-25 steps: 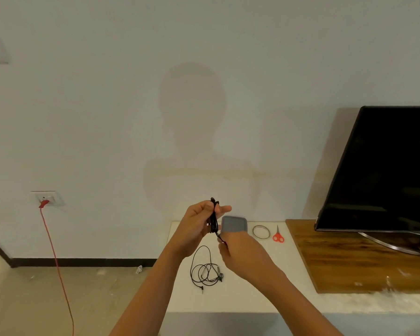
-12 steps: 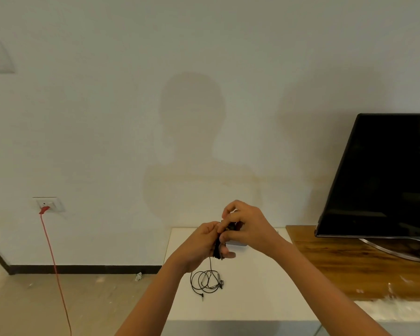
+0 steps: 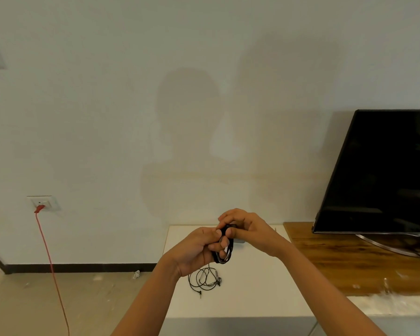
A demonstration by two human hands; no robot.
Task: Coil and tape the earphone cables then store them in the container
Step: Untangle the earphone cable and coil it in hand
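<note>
Earphone cable (image 3: 224,251), black, wound into a small oval bundle, is held in the air over the back half of the white table (image 3: 252,301), between both hands.

Head view, the only one:
- Left hand (image 3: 197,251): fingers curled round the lower part of the bundle, clamping the loops together.
- Right hand (image 3: 247,229): fingertips pinch the top of the same bundle. The hands touch each other there.
- Loose cable (image 3: 204,280): a second set, lying slack in rough loops near the middle of the table, just below the hands, plug end towards the front edge. Not coiled.
- A grey sliver shows behind the right hand near the back edge; can't tell what it is. No tape or container plainly in view, the hands block that spot.
- Right of the table: wooden shelf (image 3: 337,260) with a TV (image 3: 386,170) on it. Left, on the wall: socket (image 3: 43,203) with a red cord (image 3: 52,265) running to the floor.

Handling, my read: the bundle is very light, thin, soft and springy, so the loops will pop open if the clamp slackens. Best held across the waist of the oval, all strands pinched at once, leaving one side bare for tape. Don't pull on the earbuds or the plug; those joints look fragile. Coiling looks done on this one; taping is not.
</note>
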